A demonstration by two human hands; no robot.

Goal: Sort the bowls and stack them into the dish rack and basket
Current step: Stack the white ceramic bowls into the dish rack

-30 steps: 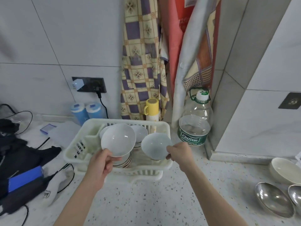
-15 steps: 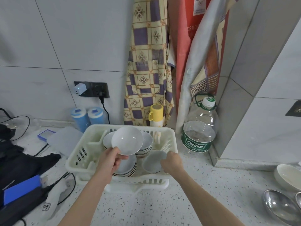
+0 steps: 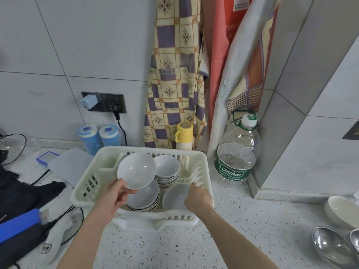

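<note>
Lower gently: right hand [image 3: 198, 199] pinching the rim of a small white bowl [image 3: 174, 197] low in the front right corner of the white dish rack [image 3: 85, 183], left hand [image 3: 114, 197] pinching a second white bowl [image 3: 137, 170] tilted above the near stack [image 3: 144, 199]. Set each flat before letting go. Counted: two stacks in the rack, far stack [image 3: 167, 170] behind; two held bowls; one cream bowl [image 3: 342, 211] and two steel bowls [image 3: 332, 247] waiting on the counter.

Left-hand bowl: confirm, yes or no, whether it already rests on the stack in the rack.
No, the left hand holds the bowl tilted above the stack.
</note>
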